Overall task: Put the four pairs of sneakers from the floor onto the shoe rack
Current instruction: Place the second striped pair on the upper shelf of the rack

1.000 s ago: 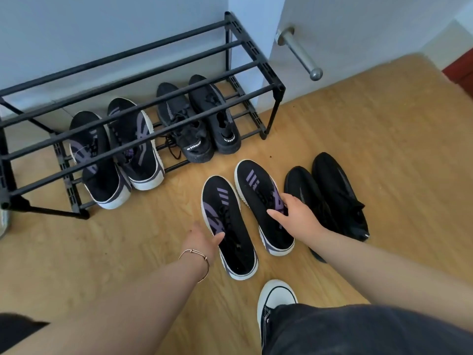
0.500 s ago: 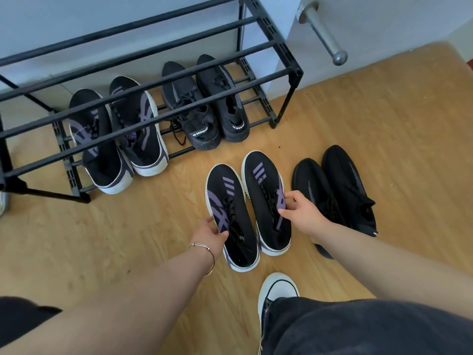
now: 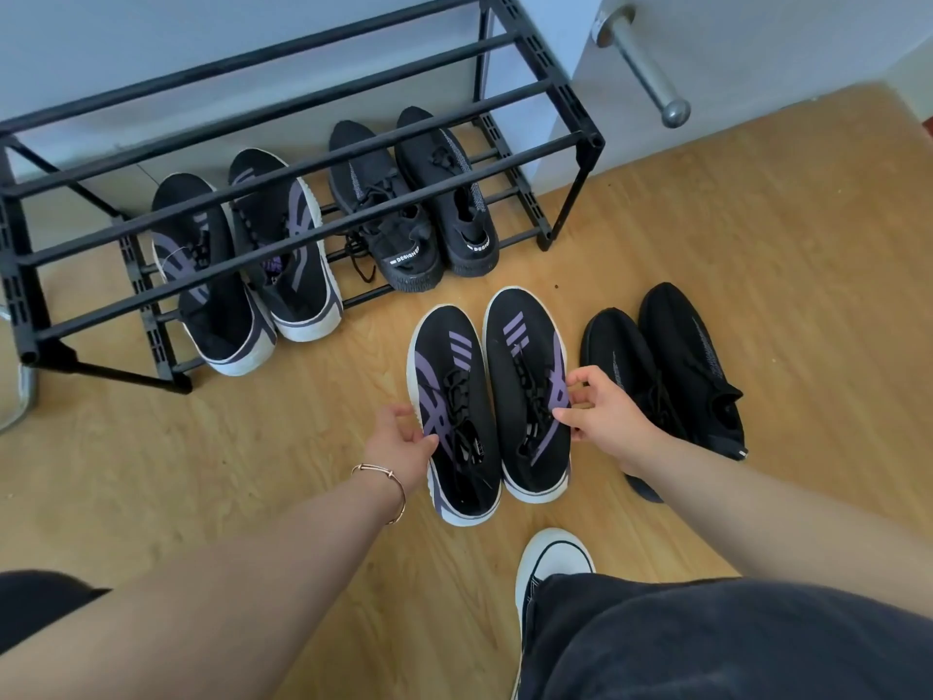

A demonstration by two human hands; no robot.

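Note:
A black-and-purple sneaker pair lies on the wood floor in front of me, touching side by side. My left hand [image 3: 399, 442] grips the outer edge of the left sneaker [image 3: 447, 361], thumb on top. My right hand [image 3: 606, 421] pinches the outer side of the right sneaker [image 3: 522, 346]. An all-black pair [image 3: 676, 356] sits on the floor just right of my right hand. The black metal shoe rack [image 3: 303, 159] stands against the wall. Its lower shelf holds another black-and-purple pair [image 3: 298, 285] at left and a black pair [image 3: 464, 214] at right. Its upper bars are bare.
A silver door handle [image 3: 651, 73] sticks out from the door right of the rack. My own white-toed shoe [image 3: 553, 558] and dark trouser leg are near the bottom edge. A curved metal part [image 3: 20, 396] shows at the far left.
My hands have drawn the two black-and-purple sneakers together until they touch, and my fingers have closed on their outer sides. The view has moved slightly nearer the rack.

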